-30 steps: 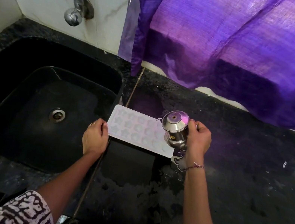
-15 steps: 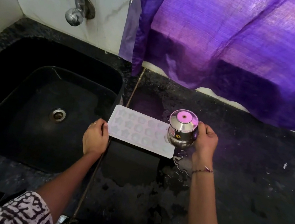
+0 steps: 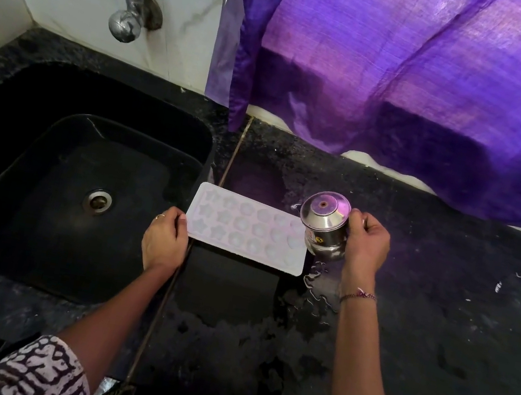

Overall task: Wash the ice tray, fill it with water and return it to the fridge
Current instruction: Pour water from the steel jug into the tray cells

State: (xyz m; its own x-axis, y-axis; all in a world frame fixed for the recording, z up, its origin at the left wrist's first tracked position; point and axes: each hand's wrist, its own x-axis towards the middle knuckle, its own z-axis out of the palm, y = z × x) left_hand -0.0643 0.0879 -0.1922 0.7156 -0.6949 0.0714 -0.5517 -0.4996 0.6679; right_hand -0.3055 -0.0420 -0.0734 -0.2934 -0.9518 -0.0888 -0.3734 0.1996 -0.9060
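Filling: judged under way; washing unconfirmed; fridge return outstanding.
Tabletop [image 3: 437, 333]: wet in patches.
Tray [image 3: 246, 233]: flat on tabletop, just beside sink [image 3: 36, 140].
Cup [image 3: 325, 226]: tipped over tray's right end.
Left hand [image 3: 163, 243]: fingers curled on tray's left edge.
Right hand [image 3: 367, 242]: fingers wrapped round cup.

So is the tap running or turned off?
Off. No water falls from the tap, and no stream lands in the sink below it.

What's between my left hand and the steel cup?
The ice tray fills that stretch in the head view: the left hand grips its sink-side end, and the steel cup in the right hand is at the other.
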